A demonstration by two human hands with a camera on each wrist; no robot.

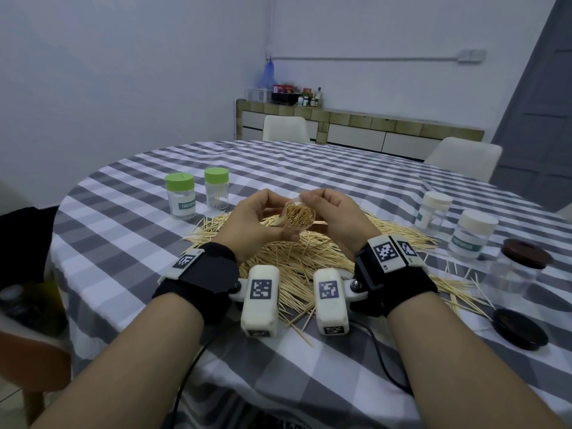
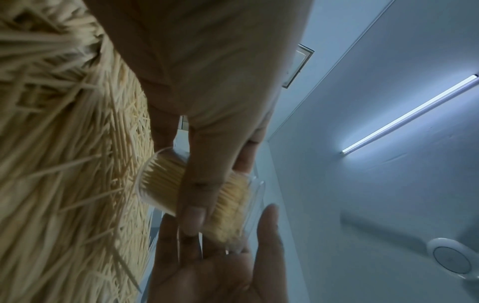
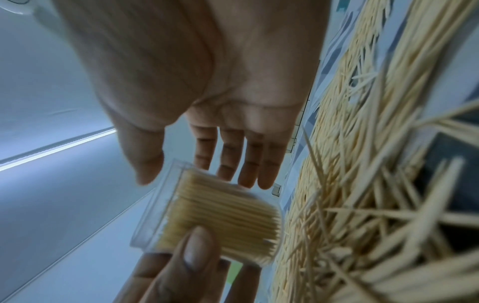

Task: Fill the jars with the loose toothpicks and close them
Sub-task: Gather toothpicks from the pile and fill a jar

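Forearms are filling the bottom of the head view, and above them, at frame centre, both hands are meeting round a clear jar [image 1: 296, 216] packed tight with toothpicks, its open mouth tipping toward the camera. The left hand [image 1: 251, 220] is gripping it, thumb curled across its side; the right hand [image 1: 335, 218] is only touching the rim, its fingers [image 3: 255, 164] lying nearly straight. This jar looks full, so capping it seems the step in hand.

Much is left: a big heap of loose toothpicks [image 1: 288, 258] is spreading beneath the hands. At upper left two green-lidded jars [image 1: 198, 193] are standing closed yet nearly empty; so are two white-lidded jars [image 1: 455, 224] at right. At lower right a brown-lidded jar [image 1: 517, 270] is sitting by a loose dark lid [image 1: 520, 328]. Nothing is blocking the hands, though cables are trailing near bottom centre.
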